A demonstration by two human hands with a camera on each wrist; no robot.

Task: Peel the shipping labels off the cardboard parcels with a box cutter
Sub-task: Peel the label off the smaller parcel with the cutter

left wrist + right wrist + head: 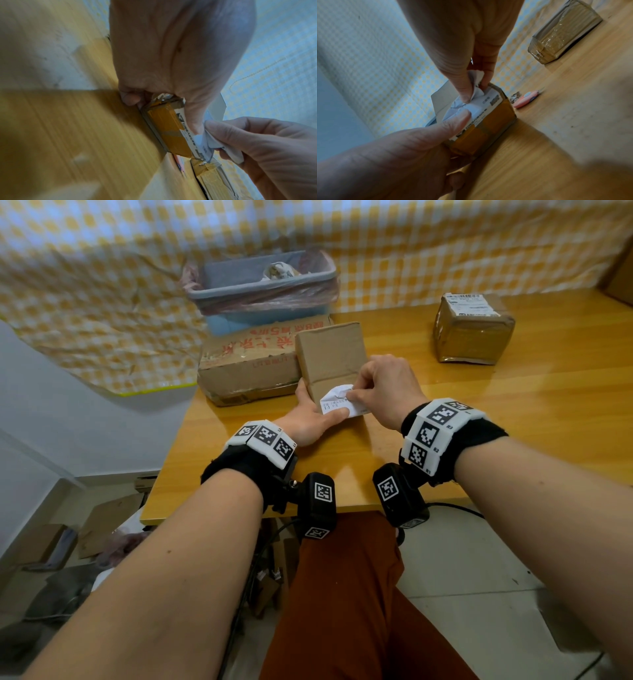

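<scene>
A small brown cardboard parcel (330, 354) lies on the wooden table (513, 412). Its white shipping label (337, 402) is crumpled and partly lifted at the near end. My left hand (317, 405) grips the parcel's near left corner, with the thumb pressing on the label (477, 112). My right hand (352, 396) pinches the raised, crumpled part of the label (211, 140) between thumb and finger. A pink box cutter (525, 98) lies on the table just beyond the parcel (488, 127), in neither hand. The head view hides it behind my right hand.
A second taped parcel (472, 328) with its label on top stands at the back right. A large printed carton (246, 361) sits left of the small parcel, with a blue lined bin (263, 285) behind it holding crumpled paper. The table's near edge runs below my wrists.
</scene>
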